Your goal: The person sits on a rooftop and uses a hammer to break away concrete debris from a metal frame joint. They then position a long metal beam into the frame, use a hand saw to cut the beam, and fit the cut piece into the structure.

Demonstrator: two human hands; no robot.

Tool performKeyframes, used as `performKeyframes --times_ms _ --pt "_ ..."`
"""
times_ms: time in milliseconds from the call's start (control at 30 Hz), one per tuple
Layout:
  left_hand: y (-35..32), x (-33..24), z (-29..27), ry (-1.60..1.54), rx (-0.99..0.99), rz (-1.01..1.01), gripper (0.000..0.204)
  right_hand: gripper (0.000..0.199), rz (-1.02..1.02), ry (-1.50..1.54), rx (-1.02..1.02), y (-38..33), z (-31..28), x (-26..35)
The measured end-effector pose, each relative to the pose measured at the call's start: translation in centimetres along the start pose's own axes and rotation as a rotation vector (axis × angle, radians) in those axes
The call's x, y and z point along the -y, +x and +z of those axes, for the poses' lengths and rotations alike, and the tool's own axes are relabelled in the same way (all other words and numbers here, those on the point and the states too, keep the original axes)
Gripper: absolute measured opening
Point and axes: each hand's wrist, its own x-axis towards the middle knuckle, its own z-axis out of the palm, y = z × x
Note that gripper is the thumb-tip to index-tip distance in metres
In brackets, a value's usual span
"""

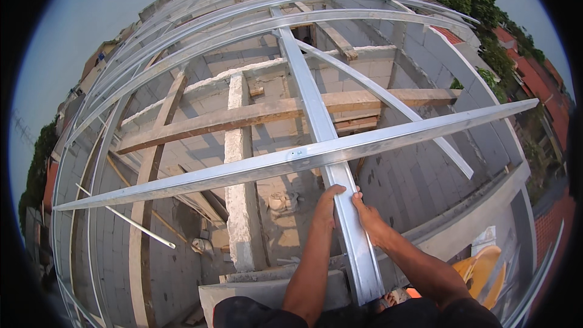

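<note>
A shiny galvanized steel channel point(358, 249) runs from just in front of my body away up the middle of the roof frame. My left hand point(327, 208) grips its left edge, with the thumb on top. On the opposite edge my right hand point(369, 217) is closed round the same channel, thumb on its upper face; the undersides of the fingers are hidden. Just beyond both hands a long steel crosspiece point(255, 167) lies across the channel, reaching far left and right. A thinner diagonal steel strut point(388, 98) slopes down to the right from the channel's far part.
Several parallel steel rafters point(200, 37) span the far side. Below are open rooms with block walls point(419, 173), a rough concrete beam point(238, 176) and wooden beams point(237, 115). A white pipe point(136, 225) hangs at left. A yellow curved object point(486, 270) sits lower right.
</note>
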Motion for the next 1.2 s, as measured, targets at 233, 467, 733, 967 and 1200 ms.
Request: performKeyframes --times_ms 233,467,733,967,1200 --pt "-0.5 -0.7 1.2 0.088 -0.132 0.017 0.046 0.113 0.029 0.085 0.031 1.7 -0.6 -0.9" --pt "-1.6 -2.0 3.4 0.201 -0.312 -0.054 0.048 0.102 0.261 -0.075 0.099 0.9 -0.1 0.9" --pt "-0.5 -1.7 2.8 0.316 -0.331 0.076 0.055 0.101 0.021 0.11 0.062 1.3 0.0 -0.9" --pt "-1.9 -1.4 4.4 0.403 -0.408 0.08 0.056 0.096 0.107 0.057 0.153 1.8 -0.4 -0.9" --pt "-0.9 -2.1 4.1 0.39 -0.336 0.091 0.055 0.095 0.022 0.101 0.072 1.4 0.3 -0.8"
